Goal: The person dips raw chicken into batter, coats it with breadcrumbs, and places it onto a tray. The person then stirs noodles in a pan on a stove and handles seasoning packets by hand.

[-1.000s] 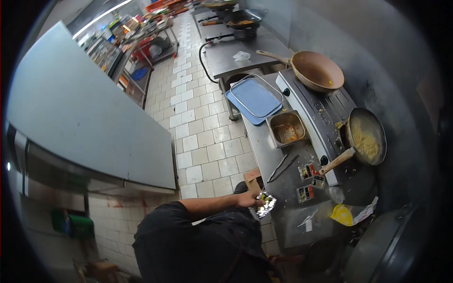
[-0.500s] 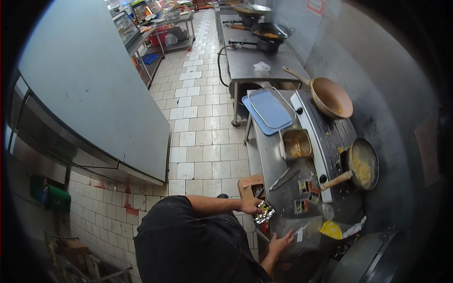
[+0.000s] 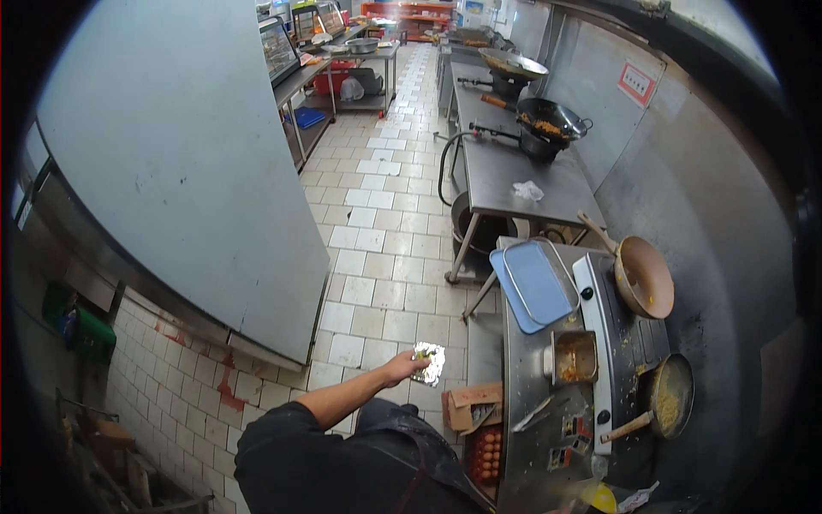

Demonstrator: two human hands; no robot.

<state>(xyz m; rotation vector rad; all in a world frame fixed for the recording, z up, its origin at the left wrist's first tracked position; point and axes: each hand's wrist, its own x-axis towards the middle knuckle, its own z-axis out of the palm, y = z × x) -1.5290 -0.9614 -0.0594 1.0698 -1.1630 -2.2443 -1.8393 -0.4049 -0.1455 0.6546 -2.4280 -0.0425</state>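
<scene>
My left hand (image 3: pixel 401 368) is held out over the tiled floor, to the left of the steel counter. It is closed on the edge of a crinkled piece of silver foil (image 3: pixel 431 365) with something greenish-yellow on it, too small to name. A blurred sliver of what may be my right hand (image 3: pixel 562 509) shows at the lower edge by the counter; its fingers cannot be made out. Below the counter's left edge are a torn cardboard box (image 3: pixel 473 406) and brown eggs (image 3: pixel 488 454) in a red tray.
On the counter (image 3: pixel 535 467) lie a blue tray (image 3: pixel 535 287) with a wire frame, a square metal container (image 3: pixel 574 356), tongs (image 3: pixel 533 415) and small packets (image 3: pixel 569 441). Two pans (image 3: pixel 646 278) sit on the stove. A tall grey cabinet (image 3: pixel 188 180) lines the aisle's left side.
My left hand has carried the foil from the counter's edge leftward over the floor. The view has tilted up, and my right hand has mostly dropped out of sight.
</scene>
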